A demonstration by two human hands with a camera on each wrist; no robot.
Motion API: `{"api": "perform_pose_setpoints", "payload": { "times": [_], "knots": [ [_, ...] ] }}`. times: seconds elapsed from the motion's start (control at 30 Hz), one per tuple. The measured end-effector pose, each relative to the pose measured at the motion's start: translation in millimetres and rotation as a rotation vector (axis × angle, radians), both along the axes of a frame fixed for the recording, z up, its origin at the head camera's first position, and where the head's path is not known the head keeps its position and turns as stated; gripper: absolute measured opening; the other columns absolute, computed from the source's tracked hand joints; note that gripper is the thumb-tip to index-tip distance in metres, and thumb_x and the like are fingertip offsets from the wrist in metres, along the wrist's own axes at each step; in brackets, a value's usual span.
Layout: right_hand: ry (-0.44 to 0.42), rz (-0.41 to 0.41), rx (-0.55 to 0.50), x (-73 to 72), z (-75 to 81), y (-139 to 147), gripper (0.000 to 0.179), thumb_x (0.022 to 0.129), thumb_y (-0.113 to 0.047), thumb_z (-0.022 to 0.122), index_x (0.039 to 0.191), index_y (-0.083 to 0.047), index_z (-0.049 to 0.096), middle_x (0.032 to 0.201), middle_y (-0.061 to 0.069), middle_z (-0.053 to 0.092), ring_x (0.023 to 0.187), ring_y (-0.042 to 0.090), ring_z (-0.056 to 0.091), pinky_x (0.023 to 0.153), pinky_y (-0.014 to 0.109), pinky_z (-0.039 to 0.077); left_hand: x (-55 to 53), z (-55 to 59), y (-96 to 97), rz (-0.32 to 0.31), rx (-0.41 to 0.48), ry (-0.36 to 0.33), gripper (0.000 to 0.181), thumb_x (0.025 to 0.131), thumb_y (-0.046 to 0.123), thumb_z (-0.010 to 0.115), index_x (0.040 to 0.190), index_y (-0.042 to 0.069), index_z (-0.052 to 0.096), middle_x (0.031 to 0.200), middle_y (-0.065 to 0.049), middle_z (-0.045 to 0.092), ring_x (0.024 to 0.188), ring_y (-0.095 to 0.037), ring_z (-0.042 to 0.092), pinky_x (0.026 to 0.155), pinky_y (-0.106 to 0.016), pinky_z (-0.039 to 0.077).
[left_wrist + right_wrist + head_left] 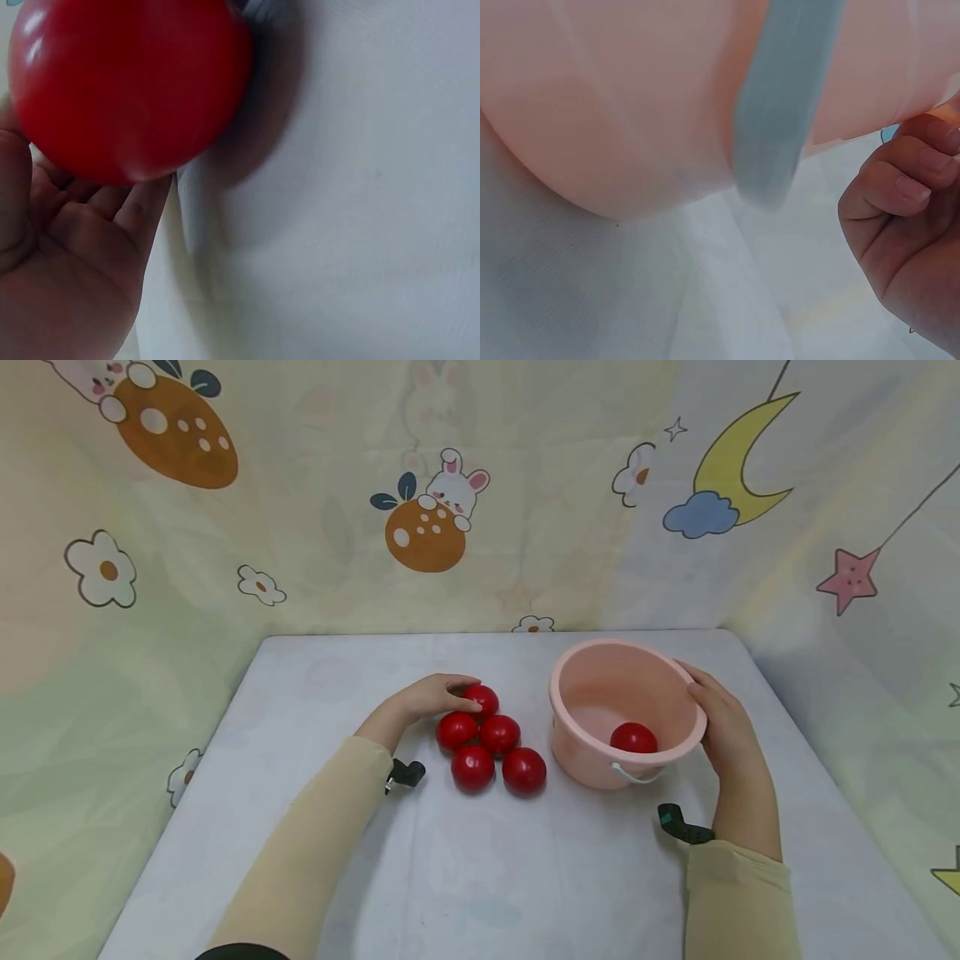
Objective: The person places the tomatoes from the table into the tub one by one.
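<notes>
Head view: on a white desk [480,885], a person's left hand [422,702] has its grip curled around a red ball [483,700], the farthest of five; four more red balls [472,768] cluster just in front of it. To their right stands a pink bucket [585,767] holding another ball [633,738]. The right hand's [723,722] grip pinches the bucket's right rim; a pale handle [784,105] hangs in front.

Five glossy red balls [499,735] cluster left of your pink bucket [581,760]; you hold the farthest ball [487,697]. A sixth red ball [633,738] lies inside the bucket, whose mouth faces up.
</notes>
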State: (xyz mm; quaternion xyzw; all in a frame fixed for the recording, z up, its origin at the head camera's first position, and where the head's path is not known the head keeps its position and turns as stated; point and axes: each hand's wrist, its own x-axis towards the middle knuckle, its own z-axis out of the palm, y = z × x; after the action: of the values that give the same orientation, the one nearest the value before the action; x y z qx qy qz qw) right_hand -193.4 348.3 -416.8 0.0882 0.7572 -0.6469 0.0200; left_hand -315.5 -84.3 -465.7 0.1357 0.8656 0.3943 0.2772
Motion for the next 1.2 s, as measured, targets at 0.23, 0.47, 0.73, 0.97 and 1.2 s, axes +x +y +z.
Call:
{"api": "perform_pose_setpoints", "payload": {
  "times": [0.23,0.47,0.73,0.97,1.2],
  "knots": [
    [-0.004,-0.006,0.006,-0.4,-0.7,0.5,0.052,0.099,-0.056,0.045,0.149,-0.041,0.041,0.154,-0.008,0.041,0.124,0.000,0.047,0.083,0.006,0.048,-1.0,-1.8,3.2,0.007,0.016,-0.001,0.068,0.079,0.054,0.076,0.141,0.036,0.053,0.138,0.004,0.055,0.135,-0.023,0.042,0.106,-0.050,0.046],
    [0.010,0.000,-0.007,0.8,-0.7,0.5,0.052,0.100,-0.055,0.046,0.149,-0.039,0.041,0.154,-0.008,0.041,0.123,-0.001,0.049,0.084,0.007,0.049,-2.9,-1.9,1.9,-0.007,0.017,-0.007,0.066,0.078,0.054,0.077,0.139,0.038,0.055,0.135,0.005,0.056,0.133,-0.023,0.043,0.101,-0.046,0.050],
    [0.004,-0.004,-0.011,1.2,-0.2,-0.4,0.052,0.099,-0.055,0.046,0.149,-0.040,0.041,0.155,-0.008,0.040,0.121,-0.002,0.049,0.083,0.007,0.049,-4.0,-3.3,1.1,-0.007,0.025,-0.006,0.064,0.079,0.052,0.077,0.137,0.039,0.056,0.133,0.005,0.057,0.131,-0.022,0.044,0.100,-0.045,0.051],
    [0.012,-0.002,-0.007,1.0,-0.8,-0.6,0.051,0.100,-0.054,0.045,0.149,-0.039,0.041,0.155,-0.008,0.040,0.124,0.000,0.047,0.084,0.007,0.049,-3.2,-1.2,1.7,-0.007,0.023,-0.006,0.062,0.079,0.053,0.077,0.136,0.039,0.057,0.133,0.006,0.057,0.131,-0.022,0.044,0.101,-0.046,0.050],
    [0.028,0.002,-0.035,1.9,0.3,-1.8,0.050,0.101,-0.052,0.045,0.149,-0.037,0.043,0.154,-0.007,0.041,0.125,0.001,0.047,0.085,0.008,0.050,-9.0,4.6,0.3,0.014,0.038,-0.011,0.063,0.075,0.054,0.080,0.133,0.041,0.058,0.130,0.007,0.058,0.129,-0.021,0.045,0.099,-0.045,0.051]
  ]
}}
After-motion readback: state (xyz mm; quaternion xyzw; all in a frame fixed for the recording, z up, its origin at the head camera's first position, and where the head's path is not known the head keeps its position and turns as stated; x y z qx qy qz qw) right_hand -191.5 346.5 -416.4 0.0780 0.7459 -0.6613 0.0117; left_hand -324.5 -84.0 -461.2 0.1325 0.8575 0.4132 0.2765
